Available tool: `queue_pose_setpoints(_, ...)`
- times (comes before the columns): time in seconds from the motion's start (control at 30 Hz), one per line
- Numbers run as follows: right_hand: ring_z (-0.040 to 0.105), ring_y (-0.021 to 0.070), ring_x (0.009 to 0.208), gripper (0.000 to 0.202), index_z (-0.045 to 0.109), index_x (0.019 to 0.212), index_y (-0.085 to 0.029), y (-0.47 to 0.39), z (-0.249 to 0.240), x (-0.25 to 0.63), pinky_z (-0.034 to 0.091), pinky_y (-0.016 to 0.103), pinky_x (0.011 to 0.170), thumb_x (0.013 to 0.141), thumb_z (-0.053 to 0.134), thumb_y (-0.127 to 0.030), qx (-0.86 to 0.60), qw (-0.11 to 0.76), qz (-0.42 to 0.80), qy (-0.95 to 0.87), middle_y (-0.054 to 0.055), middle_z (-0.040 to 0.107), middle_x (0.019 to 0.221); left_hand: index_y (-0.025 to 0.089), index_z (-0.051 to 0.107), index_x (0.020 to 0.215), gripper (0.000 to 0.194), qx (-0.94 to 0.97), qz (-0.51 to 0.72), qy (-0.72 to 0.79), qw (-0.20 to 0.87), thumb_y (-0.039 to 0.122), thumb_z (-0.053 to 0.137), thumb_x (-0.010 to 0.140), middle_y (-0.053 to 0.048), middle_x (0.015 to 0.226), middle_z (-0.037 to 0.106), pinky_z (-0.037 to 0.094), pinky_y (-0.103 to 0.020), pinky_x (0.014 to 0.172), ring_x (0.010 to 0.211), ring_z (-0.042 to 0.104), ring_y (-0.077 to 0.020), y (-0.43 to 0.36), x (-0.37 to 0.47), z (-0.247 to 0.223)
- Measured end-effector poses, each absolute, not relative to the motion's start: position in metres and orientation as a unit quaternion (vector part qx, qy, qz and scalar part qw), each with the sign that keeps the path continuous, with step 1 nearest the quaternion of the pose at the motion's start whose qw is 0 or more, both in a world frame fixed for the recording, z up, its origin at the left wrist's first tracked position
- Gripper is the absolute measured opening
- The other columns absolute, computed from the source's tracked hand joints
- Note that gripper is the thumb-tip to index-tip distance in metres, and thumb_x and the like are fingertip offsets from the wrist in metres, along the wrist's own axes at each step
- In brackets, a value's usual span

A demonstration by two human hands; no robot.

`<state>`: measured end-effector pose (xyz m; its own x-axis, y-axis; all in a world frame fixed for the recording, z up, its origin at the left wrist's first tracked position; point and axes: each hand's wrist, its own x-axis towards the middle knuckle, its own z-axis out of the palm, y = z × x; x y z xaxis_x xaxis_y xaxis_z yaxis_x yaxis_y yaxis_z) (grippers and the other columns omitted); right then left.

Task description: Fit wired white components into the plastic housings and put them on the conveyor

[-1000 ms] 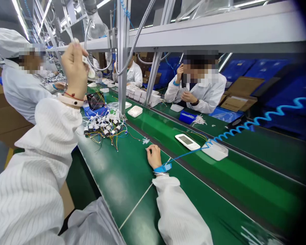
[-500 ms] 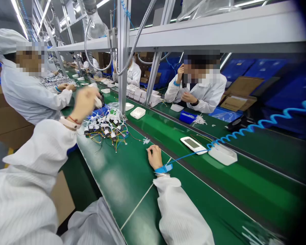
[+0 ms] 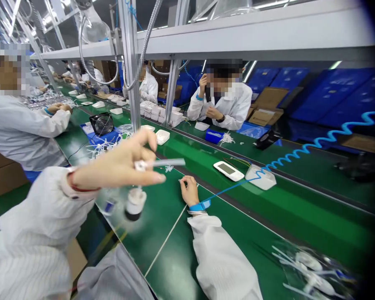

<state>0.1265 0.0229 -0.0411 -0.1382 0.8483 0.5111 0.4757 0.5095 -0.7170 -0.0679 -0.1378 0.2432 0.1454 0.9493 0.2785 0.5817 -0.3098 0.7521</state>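
Green benchtop [image 3: 168, 258] runs away to the far left under a white shelf [image 3: 253, 37], with blue bins [image 3: 334, 93] stacked at the far right. Over at the left sits a co-worker in a white coat [image 3: 21, 121], hands together above the bench; across the green lane [image 3: 193, 154], another co-worker [image 3: 221, 100] bends forward, one hand raised.

And here's my left hand [image 3: 121, 164], up in the air over the near left part of the bench, thumb and fingers clamped on a small white connector [image 3: 140, 165]. A pale tube [image 3: 168, 162] juts out of it to the right, and just under my hand hangs a white-and-black motor [image 3: 135, 203], slightly tilted, clear of my palm. A blurred blue piece [image 3: 108, 206] shows just left of it.

My right hand [image 3: 189, 191] rests on the bench at centre, blue strap [image 3: 200, 206] round the wrist, fingers curled in toward the thumb; whether the tips close on anything, I can't tell. Small clear bits [image 3: 168, 168] lie just beyond it.

Right of that, on the lane, a white device with a grey screen [image 3: 228, 171] lies just beside a white shell [image 3: 261, 178], a blue coiled cord [image 3: 321, 143] crossing in front of the shell. Far left, a black fan [image 3: 101, 123] stands tilted; near right, white parts in clear plastic [image 3: 312, 271].
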Motion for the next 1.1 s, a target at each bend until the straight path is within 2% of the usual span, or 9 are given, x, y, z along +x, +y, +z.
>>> queue_pose_setpoints(0.07,0.051,0.0223,0.091,0.014,0.053,0.07,-0.02,0.018,-0.042,0.141,0.04,0.039,0.081,0.079,0.044,-0.027,-0.468,0.486,0.201,-0.711,0.008,0.054,0.088,0.021,0.045,0.073,0.03,0.763,0.286,0.432,0.387,0.036,0.07,0.065,0.007,0.059,0.047,0.038,-0.02,0.046,0.049,0.046,-0.0075,-0.131,-0.044,0.214)
queue_pose_setpoints(0.13,0.052,0.022,0.088,0.016,0.053,0.071,-0.019,0.013,-0.042,0.159,0.043,0.037,0.074,0.079,0.045,-0.03,-0.481,0.496,0.208,-0.692,0.009,0.055,0.09,0.018,0.042,0.069,0.03,0.777,0.241,0.359,0.457,0.029,0.07,0.066,0.007,0.062,0.046,0.036,-0.019,0.05,0.054,0.043,-0.0066,-0.123,-0.024,0.187)
queue_pose_setpoints(0.23,0.053,0.0216,0.084,0.021,0.054,0.071,-0.019,0.004,-0.043,0.193,0.044,0.034,0.067,0.079,0.045,-0.036,-0.505,0.512,0.219,-0.66,0.01,0.055,0.091,0.016,0.044,0.069,0.028,0.754,0.245,0.298,0.532,0.025,0.07,0.065,0.006,0.065,0.045,0.035,-0.019,0.056,0.059,0.041,-0.0065,-0.113,0.004,0.152)
queue_pose_setpoints(0.43,0.054,0.0224,0.089,0.026,0.055,0.074,-0.019,-0.023,-0.042,0.261,0.043,0.039,0.078,0.078,0.047,-0.044,-0.552,0.54,0.229,-0.592,0.01,0.058,0.094,0.015,0.051,0.071,0.034,0.64,0.262,0.264,0.672,0.03,0.077,0.056,0.0,0.072,0.058,0.043,-0.026,0.07,0.067,0.055,-0.0106,-0.084,0.056,0.072)
queue_pose_setpoints(0.57,0.053,0.0221,0.098,0.022,0.053,0.072,-0.02,-0.049,-0.027,0.272,0.04,0.039,0.087,0.079,0.048,-0.04,-0.545,0.538,0.272,-0.583,0.01,0.058,0.103,0.014,0.057,0.069,0.028,0.65,0.298,0.35,0.605,0.033,0.075,0.059,-0.001,0.07,0.059,0.044,-0.027,0.068,0.068,0.055,-0.0129,-0.056,0.069,0.019)
queue_pose_setpoints(0.73,0.048,0.0226,0.106,0.018,0.055,0.073,-0.02,-0.071,-0.003,0.241,0.035,0.04,0.093,0.082,0.049,-0.035,-0.515,0.471,0.312,-0.645,0.009,0.053,0.109,0.016,0.065,0.072,0.016,0.718,0.358,0.426,0.418,0.03,0.07,0.067,0.0,0.073,0.055,0.039,-0.022,0.061,0.066,0.051,-0.0115,-0.04,0.061,0.0)
queue_pose_setpoints(0.93,0.045,0.0238,0.107,0.015,0.057,0.075,-0.021,-0.073,-0.003,0.221,0.032,0.044,0.093,0.082,0.048,-0.03,-0.529,0.406,0.28,-0.691,0.008,0.053,0.11,0.017,0.067,0.079,0.019,0.726,0.339,0.432,0.414,0.035,0.064,0.073,0.002,0.064,0.053,0.036,-0.021,0.054,0.056,0.046,-0.0094,-0.045,0.057,-0.001)
queue_pose_setpoints(1.1,0.045,0.0233,0.106,0.013,0.058,0.075,-0.021,-0.072,-0.004,0.222,0.032,0.043,0.093,0.082,0.049,-0.028,-0.532,0.393,0.274,-0.698,0.007,0.052,0.11,0.017,0.067,0.081,0.016,0.719,0.34,0.421,0.437,0.031,0.061,0.075,0.0,0.07,0.064,0.041,-0.021,0.058,0.06,0.053,-0.0113,-0.046,0.058,-0.001)
